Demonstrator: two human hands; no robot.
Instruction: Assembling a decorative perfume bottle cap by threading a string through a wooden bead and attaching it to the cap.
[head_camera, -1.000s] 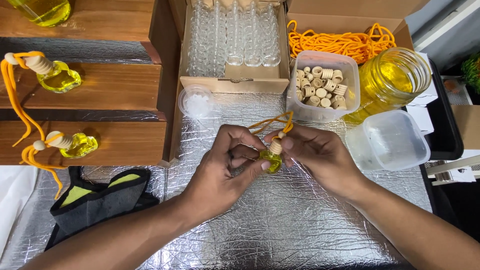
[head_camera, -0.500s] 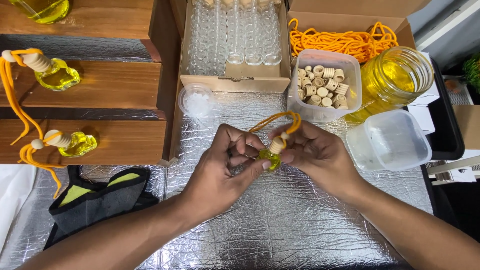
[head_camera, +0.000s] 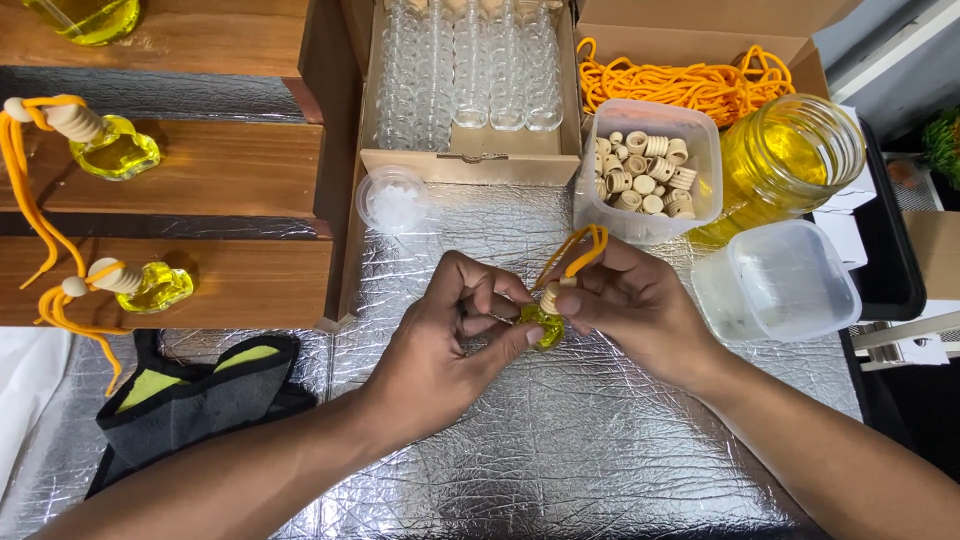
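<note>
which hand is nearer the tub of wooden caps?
Right. The right hand sits just below the tub of wooden caps; the left hand is farther, down and to its left.

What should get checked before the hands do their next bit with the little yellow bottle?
1. Left hand grips the little yellow bottle: ok.
2. Right hand pinches the wooden cap at the bottle's neck: ok.
3. Cap fully tight: cannot tell, fingers hide the joint.
4. Orange cord loops free above the cap, not snagged: ok.
5. No liquid spilled on the silver foil mat under the hands: ok, none visible.
6. Open jar of yellow liquid stands apart from the right arm: ok, though close behind it.
</note>
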